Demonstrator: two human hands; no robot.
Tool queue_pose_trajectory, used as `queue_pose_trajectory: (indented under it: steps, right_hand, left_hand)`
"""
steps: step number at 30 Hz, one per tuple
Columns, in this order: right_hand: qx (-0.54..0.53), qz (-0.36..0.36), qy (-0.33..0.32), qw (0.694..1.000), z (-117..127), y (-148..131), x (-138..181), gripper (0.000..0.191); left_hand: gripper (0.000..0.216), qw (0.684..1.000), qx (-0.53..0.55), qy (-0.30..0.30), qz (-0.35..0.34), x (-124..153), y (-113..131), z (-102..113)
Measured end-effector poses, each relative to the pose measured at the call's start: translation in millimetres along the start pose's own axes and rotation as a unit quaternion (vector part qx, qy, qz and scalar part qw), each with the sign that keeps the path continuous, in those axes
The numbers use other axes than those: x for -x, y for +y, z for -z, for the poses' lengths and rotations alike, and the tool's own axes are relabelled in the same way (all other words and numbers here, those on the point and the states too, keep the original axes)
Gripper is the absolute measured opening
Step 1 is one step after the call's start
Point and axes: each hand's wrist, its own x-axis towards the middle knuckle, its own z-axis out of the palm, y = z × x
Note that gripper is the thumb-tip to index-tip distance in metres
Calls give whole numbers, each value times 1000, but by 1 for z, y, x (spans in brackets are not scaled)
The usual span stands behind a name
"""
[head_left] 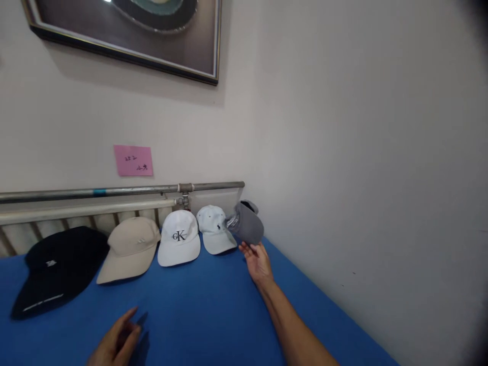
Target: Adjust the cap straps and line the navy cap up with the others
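Observation:
My right hand (pixel 257 260) reaches to the far right end of a row of caps and grips a grey cap (pixel 250 226) by its brim, which is tilted up. Left of it sits a pale cap (pixel 213 229) with a small dark emblem. A white cap (pixel 179 238) with "CK" lettering comes beside that, then a beige cap (pixel 131 247) and a black cap (pixel 63 267) at the far left. Low in the view, my left hand (pixel 118 338) hovers over the blue surface, fingers apart and holding nothing.
A blue-covered surface (pixel 213 310) carries the caps. Behind them run a metal pipe (pixel 152 190) and a radiator (pixel 99 221). A pink note (pixel 133 161) is stuck to the wall below a framed picture (pixel 133 56). A bare wall (pixel 362 152) closes off the right side.

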Motion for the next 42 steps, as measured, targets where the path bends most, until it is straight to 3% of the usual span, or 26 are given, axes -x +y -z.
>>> queue_pose_trajectory:
  steps: [3, 6, 7, 10, 13, 20, 24, 29, 30, 32, 34, 38, 42]
  right_hand:
    - [71, -11, -85, 994, -18, 4, 44, 10]
    - [142, -15, -166, 976, -32, 8, 91, 7]
    - [177, -3, -205, 963, -35, 9, 105, 8]
    - [296, 93, -356, 881, -43, 10, 137, 20]
    - [315, 134, -424, 838, -48, 11, 149, 26]
    - [312, 101, -369, 870, -44, 6, 139, 19]
    - [310, 45, -331, 890, -37, 3, 128, 14]
    - [261, -72, -225, 936, -38, 10, 123, 10]
    - [235, -107, -187, 948, -40, 13, 123, 9]
    - [174, -194, -124, 958, -46, 17, 124, 26]
    - [119, -273, -102, 949, -53, 18, 125, 39]
    - [55, -348, -140, 925, -61, 15, 129, 40]
    - [20, -421, -135, 897, -60, 17, 147, 28]
  left_hand:
    - [51, 987, 154, 0, 57, 11, 19, 2]
    - [28, 946, 312, 8, 88, 20, 33, 7]
    - [24, 931, 350, -1, 106, 23, 35, 10]
    - [28, 887, 440, -52, 132, 28, 36, 24]
    - [38, 845, 499, -88, 172, 31, 32, 41]
    - [50, 826, 515, -96, 207, 30, 33, 51]
    - [48, 846, 483, -77, 210, 26, 40, 53]
    - [12, 877, 387, -132, 250, 27, 40, 49]
    - [9, 879, 383, -137, 250, 29, 39, 46]
    - [17, 882, 396, -124, 224, 35, 41, 40]
    - [26, 877, 427, -101, 195, 42, 45, 35]
    - [30, 851, 478, -67, 209, 54, 54, 33]
    - [20, 834, 506, 33, 218, 54, 57, 40]
